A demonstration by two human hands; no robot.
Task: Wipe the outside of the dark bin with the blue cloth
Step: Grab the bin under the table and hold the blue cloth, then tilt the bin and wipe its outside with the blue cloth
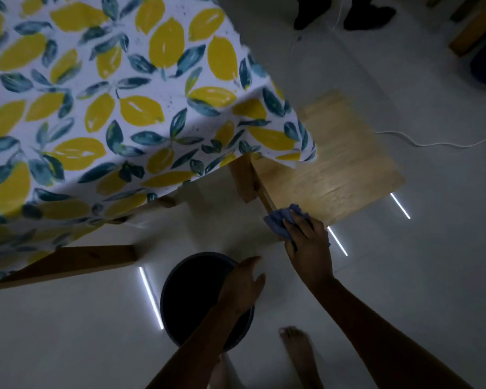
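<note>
Beyond the right hand's point(306, 237) fingertips point(288, 220) the wooden stool point(337, 158) seat blocks the way; the blue cloth point(281, 223) bunched under those fingers lies at its near corner. Left of them stands a table leg point(243, 178), with the lemon-print tablecloth point(110, 108) hanging above. Bare white floor point(432, 262) lies open to their right. The left hand's point(243, 284) fingers curl over the dark bin point(180, 290) rim; floor between the two hands is free. A bare foot point(295, 343) stands behind.

The bin point(191, 299) stands on the floor point(404, 262), near the viewer, with the left hand point(243, 284) on its right rim. Farther right, the right hand point(306, 242) presses the cloth point(281, 220) on the stool's point(334, 158) near edge. The worktop point(96, 94) lies far left.
</note>
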